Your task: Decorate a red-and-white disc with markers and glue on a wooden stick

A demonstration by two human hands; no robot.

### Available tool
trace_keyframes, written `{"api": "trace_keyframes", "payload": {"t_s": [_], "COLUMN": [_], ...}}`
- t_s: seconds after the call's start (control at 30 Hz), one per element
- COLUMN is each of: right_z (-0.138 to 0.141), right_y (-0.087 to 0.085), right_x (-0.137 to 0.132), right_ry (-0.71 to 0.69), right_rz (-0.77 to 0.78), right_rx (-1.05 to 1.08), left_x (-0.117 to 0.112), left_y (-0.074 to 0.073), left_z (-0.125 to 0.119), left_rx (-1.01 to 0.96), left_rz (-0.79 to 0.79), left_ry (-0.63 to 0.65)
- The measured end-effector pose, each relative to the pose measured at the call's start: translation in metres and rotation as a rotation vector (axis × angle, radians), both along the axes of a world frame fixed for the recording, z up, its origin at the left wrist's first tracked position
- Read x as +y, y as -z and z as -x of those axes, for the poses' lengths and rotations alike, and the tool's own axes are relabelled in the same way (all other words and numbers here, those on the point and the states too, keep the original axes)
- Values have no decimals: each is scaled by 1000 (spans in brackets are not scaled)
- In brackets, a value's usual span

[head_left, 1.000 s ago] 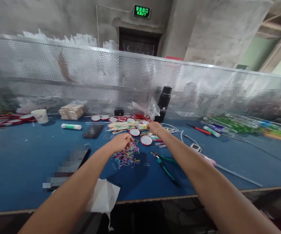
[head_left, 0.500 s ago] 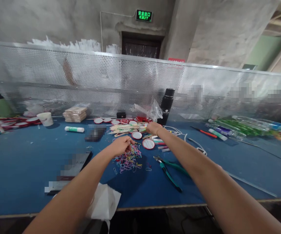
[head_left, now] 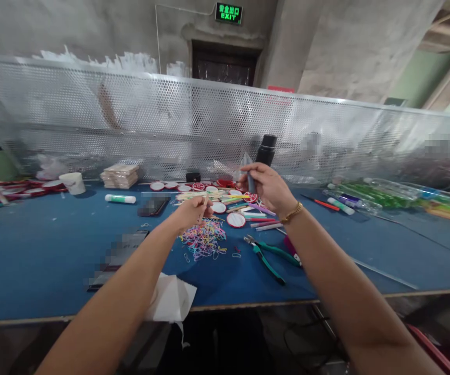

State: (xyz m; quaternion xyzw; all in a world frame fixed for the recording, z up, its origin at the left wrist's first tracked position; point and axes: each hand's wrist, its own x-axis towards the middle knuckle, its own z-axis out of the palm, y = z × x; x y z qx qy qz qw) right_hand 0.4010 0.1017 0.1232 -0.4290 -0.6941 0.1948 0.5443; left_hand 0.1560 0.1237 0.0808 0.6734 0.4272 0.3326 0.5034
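Observation:
My left hand (head_left: 192, 212) hovers just above a pile of coloured rubber bands (head_left: 203, 242), fingers pinched on what looks like a thin wooden stick (head_left: 205, 200). My right hand (head_left: 267, 186) is raised over the table with a gold bracelet at the wrist, its fingers closed round a grey marker (head_left: 250, 181) held upright. Below and between the hands lie round red-rimmed badges (head_left: 235, 220), a row of wooden sticks (head_left: 196, 196) and several coloured markers (head_left: 264, 225). Green-handled pliers (head_left: 267, 256) lie to the right of the bands.
A perforated metal screen (head_left: 131, 125) closes the back of the blue table (head_left: 45, 260). A black flask (head_left: 266, 150), a glue stick (head_left: 120, 198), a white cup (head_left: 72, 183), stacked wood pieces (head_left: 121, 176), plastic bottles (head_left: 365, 200) and white paper (head_left: 172, 299) at the front edge are in view.
My right hand has lifted off the table, coming up and towards me with the marker. My left hand has risen slightly from the rubber bands.

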Motion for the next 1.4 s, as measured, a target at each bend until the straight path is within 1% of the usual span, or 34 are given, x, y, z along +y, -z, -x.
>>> {"api": "trace_keyframes", "payload": {"t_s": [0.07, 0.1, 0.13, 0.2, 0.27, 0.33, 0.4, 0.47, 0.57, 0.63, 0.73, 0.83, 0.93, 1.0, 1.07, 1.13, 1.2, 1.27, 1.4], "right_z": [11, 17, 24, 40, 56, 68, 75, 76, 72, 70, 69, 71, 72, 71, 70, 69, 68, 69, 72], "right_y": [0, 4, 10, 29, 52, 71, 84, 90, 90, 88, 85, 81, 78, 77, 77, 77, 78, 80, 81], "right_x": [-24, -31, -34, -31, -22, -13, -8, -7, -9, -12, -16, -20, -20, -19, -19, -20, -22, -26, -30], "right_ry": [-3, 7, 16, 2, 8, 9, 16, -1, -13, 38, 130, 162, 140, 122, 92, 61, 45, 33, 3], "right_rz": [-113, -158, -206, -268, -259, -213, -175, -154, -116, -105, -132, -167, -184, -197, -196, -157, -112, -107, -208], "right_rx": [141, 178, 203, 200, 125, 89, 103, 138, 155, 112, 59, 77, 163, 281, 413, 493, 490, 443, 319], "left_x": [-1, -3, -5, -10, -14, -15, -15, -14, -14, -14, -17, -20, -21, -20, -19, -18, -18, -18, -18], "left_y": [-2, -2, -3, -2, 1, 4, 6, 7, 7, 7, 6, 4, 3, 4, 6, 8, 10, 11, 12], "left_z": [-1, -1, -1, -1, -2, -3, -5, -7, -11, -13, -14, -14, -13, -13, -13, -14, -15, -16, -16], "left_rx": [-21, -32, -42, -43, -12, 44, 92, 115, 147, 161, 132, 134, 143, 118, 81, 37, -26, -91, -88], "left_rz": [-23, -23, -16, 8, 34, 46, 53, 66, 86, 92, 104, 114, 121, 111, 91, 83, 88, 89, 92], "left_ry": [-5, 14, 50, 150, 240, 274, 280, 287, 280, 264, 281, 302, 319, 331, 308, 258, 218, 187, 154]}}
